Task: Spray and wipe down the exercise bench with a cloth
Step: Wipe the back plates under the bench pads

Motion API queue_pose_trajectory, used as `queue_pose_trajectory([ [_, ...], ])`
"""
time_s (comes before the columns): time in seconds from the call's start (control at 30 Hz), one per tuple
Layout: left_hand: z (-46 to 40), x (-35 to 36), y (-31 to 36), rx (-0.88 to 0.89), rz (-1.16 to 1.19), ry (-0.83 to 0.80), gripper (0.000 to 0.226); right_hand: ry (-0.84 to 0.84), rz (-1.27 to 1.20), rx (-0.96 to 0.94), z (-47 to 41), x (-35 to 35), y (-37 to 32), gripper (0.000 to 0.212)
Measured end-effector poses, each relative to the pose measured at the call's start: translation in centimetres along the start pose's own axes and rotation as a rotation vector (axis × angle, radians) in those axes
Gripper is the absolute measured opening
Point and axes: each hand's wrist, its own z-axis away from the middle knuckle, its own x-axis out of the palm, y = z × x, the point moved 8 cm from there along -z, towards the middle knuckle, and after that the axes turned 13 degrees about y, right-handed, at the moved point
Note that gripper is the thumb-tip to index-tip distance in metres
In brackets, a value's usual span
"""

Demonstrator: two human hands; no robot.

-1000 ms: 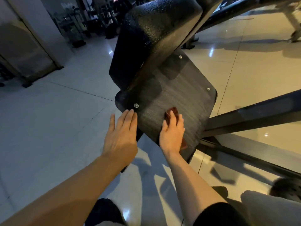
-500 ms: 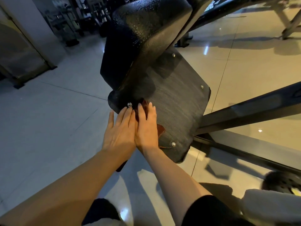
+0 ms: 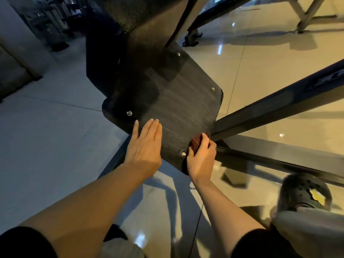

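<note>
The exercise bench shows a dark flat panel (image 3: 178, 101) with bolts at its corners, below a black textured pad (image 3: 119, 19). My left hand (image 3: 145, 146) lies flat with straight fingers on the panel's near left edge. My right hand (image 3: 202, 155) grips a reddish-brown cloth (image 3: 195, 143) at the panel's near right corner, by a bolt. Most of the cloth is hidden under the fingers. No spray bottle is in view.
A black frame bar (image 3: 279, 107) runs right from the panel, with a lower bar (image 3: 279, 162) near the glossy tiled floor (image 3: 46, 146). My dark clog (image 3: 305, 190) stands at the lower right. Gym equipment (image 3: 54, 21) sits far back left.
My right hand slid the cloth from the panel's near left corner, beside my left hand, across to the near right corner. The left hand stayed flat on the left edge.
</note>
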Motion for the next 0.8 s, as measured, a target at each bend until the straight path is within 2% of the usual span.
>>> queue_pose_trajectory([
  [0.07, 0.0, 0.1, 0.4, 0.003, -0.015, -0.017, 0.077, -0.053, -0.085, -0.068, -0.2, 1.0, -3.0, 0.065],
  [0.17, 0.3, 0.5, 0.6, 0.023, -0.033, -0.04, 0.078, -0.142, 0.03, -0.272, 0.5, 2.5, -3.8, 0.049],
  [0.2, 0.5, 0.6, 0.6, 0.036, -0.031, -0.047, 0.078, -0.13, 0.051, -0.26, 0.7, 2.3, -2.3, 0.046],
  [0.3, 0.9, 0.8, 1.2, 0.083, -0.022, -0.063, 0.077, -0.083, 0.13, -0.008, 0.9, 0.4, 3.9, 0.043],
  [0.37, 0.8, 0.8, 1.7, 0.108, -0.024, -0.055, 0.077, -0.046, 0.138, 0.056, 0.5, -0.7, 4.4, 0.037],
  [0.47, 1.0, 1.1, 2.2, 0.129, -0.02, -0.047, 0.077, 0.027, -0.018, -0.076, -0.3, -0.6, -0.2, 0.034],
  [0.57, 1.6, 1.7, 3.0, 0.18, -0.035, -0.085, 0.074, -0.124, 0.035, -0.258, 0.6, 1.2, -2.6, 0.04],
  [0.63, 1.9, 2.1, 3.3, 0.221, -0.042, -0.115, 0.07, -0.127, 0.128, -0.174, 0.2, 1.2, 0.3, 0.037],
  [0.73, 1.7, 1.9, 3.1, 0.234, -0.023, -0.094, 0.07, -0.021, 0.198, 0.12, -0.5, -1.2, 5.5, 0.032],
  [0.8, 1.3, 1.7, 2.6, 0.214, -0.011, -0.065, 0.071, 0.083, 0.158, 0.164, -0.7, -2.4, 5.3, 0.037],
])
